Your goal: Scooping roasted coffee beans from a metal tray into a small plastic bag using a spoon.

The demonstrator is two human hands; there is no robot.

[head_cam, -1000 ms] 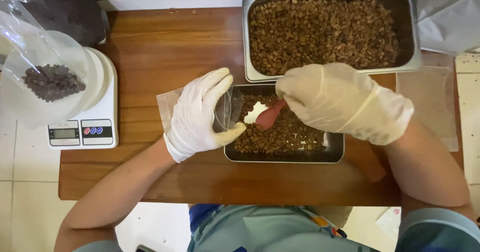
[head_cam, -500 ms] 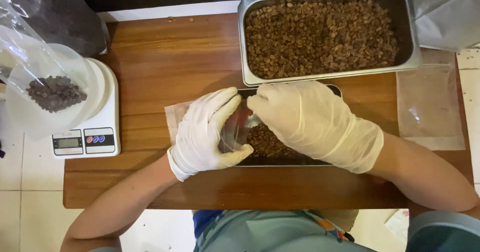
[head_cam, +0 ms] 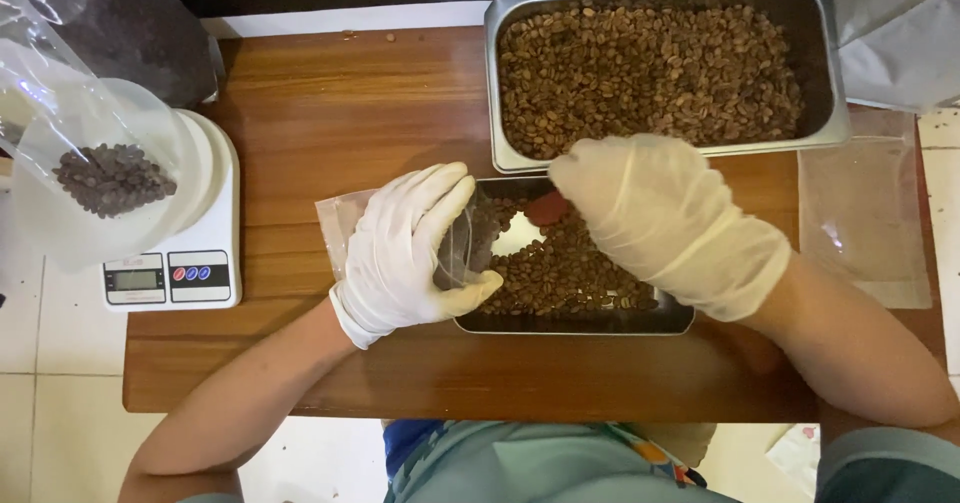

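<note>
Clear plastic pouch (head_cam: 452, 248), gripped open-mouthed in gloved left hand (head_cam: 413, 253); gloved right hand (head_cam: 668, 218) closed around red scoop (head_cam: 547, 207), above small steel tray of brown coffee beans (head_cam: 575, 273).

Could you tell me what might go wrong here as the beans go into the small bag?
1. The left hand holds the bag by its mouth over the small tray; if the opening sags, beans from the red scoop in the right hand may miss it.
2. The tray sits near the table edge, so a nudge could tip it.
3. The bag of beans on the scale looks floppy and might topple.
</note>
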